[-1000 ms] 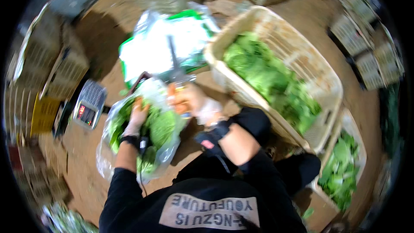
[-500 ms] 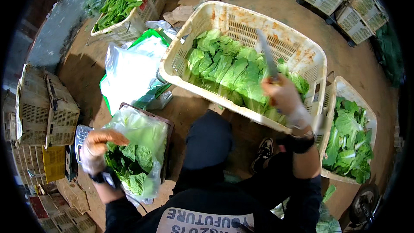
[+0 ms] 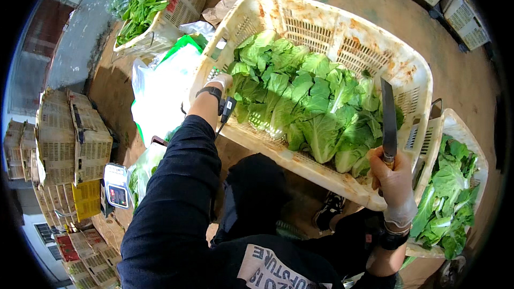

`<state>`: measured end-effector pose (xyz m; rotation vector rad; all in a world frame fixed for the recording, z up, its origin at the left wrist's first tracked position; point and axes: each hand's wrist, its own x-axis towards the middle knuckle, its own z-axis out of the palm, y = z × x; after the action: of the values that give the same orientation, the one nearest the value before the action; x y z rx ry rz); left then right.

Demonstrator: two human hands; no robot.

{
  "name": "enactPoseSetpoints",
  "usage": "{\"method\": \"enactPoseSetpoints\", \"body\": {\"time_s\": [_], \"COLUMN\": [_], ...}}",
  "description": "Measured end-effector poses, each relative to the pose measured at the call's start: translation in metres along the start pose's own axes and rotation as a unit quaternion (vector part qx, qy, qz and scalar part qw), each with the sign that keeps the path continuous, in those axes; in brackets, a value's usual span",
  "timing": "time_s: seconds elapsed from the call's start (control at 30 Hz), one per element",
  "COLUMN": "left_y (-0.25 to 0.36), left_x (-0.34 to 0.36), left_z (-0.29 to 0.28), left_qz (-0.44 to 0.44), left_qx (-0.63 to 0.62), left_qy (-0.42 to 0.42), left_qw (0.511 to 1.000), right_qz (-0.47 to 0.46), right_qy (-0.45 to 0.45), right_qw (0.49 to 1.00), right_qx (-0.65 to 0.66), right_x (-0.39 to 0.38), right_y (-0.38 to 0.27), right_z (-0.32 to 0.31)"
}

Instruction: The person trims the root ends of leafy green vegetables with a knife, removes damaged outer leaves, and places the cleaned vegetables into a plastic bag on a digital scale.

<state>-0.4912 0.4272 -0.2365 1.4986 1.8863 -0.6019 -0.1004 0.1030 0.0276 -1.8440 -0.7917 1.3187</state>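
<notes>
A large off-white plastic crate (image 3: 326, 8) with slatted, brown-stained walls stands in front of me, holding rows of green leafy heads (image 3: 316, 96). My left hand (image 3: 215, 84), in a thin glove, is closed at the crate's left rim; its fingers are partly hidden. At the right front corner of the crate, my gloved right hand (image 3: 393, 179) wraps round the handle of a knife (image 3: 389, 120), whose blade points up and away over the greens. A clear bag of greens (image 3: 143, 168) at my left is mostly behind my left sleeve.
A scale with a lit display (image 3: 117, 190) sits beside the bag. White plastic bags (image 3: 166, 91) lie left of the crate. Another crate of greens (image 3: 450, 182) stands at the right, one (image 3: 155, 21) at the far left. Stacked crates (image 3: 88, 134) line the left side.
My left hand has gone from above the bagged greens to the crate's left rim. My right hand with the knife has come nearer, to the crate's right corner. The view has shifted.
</notes>
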Motion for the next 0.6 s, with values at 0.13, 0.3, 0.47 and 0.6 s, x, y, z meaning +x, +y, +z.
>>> {"method": "enactPoseSetpoints", "body": {"time_s": [0.13,0.3,0.47,0.6], "left_y": [0.009,-0.061,0.013,0.006], "left_x": [-0.006,0.024,-0.042,-0.037], "left_z": [0.008,0.026,0.01,0.006], "left_qz": [-0.122,0.207,0.176,0.08], "left_qx": [-0.124,0.453,0.302,0.106], "left_qy": [-0.044,0.052,0.035,0.07], "left_qw": [0.984,0.866,0.936,0.989], "right_qz": [0.018,-0.01,0.003,0.007], "right_qy": [-0.006,-0.06,-0.019,-0.014], "right_qw": [1.0,0.997,0.999,0.998], "right_qx": [0.01,0.04,0.042,0.057], "right_x": [0.003,0.01,0.001,-0.001], "right_y": [0.007,0.01,0.016,0.013], "right_z": [-0.011,-0.018,-0.021,-0.024]}}
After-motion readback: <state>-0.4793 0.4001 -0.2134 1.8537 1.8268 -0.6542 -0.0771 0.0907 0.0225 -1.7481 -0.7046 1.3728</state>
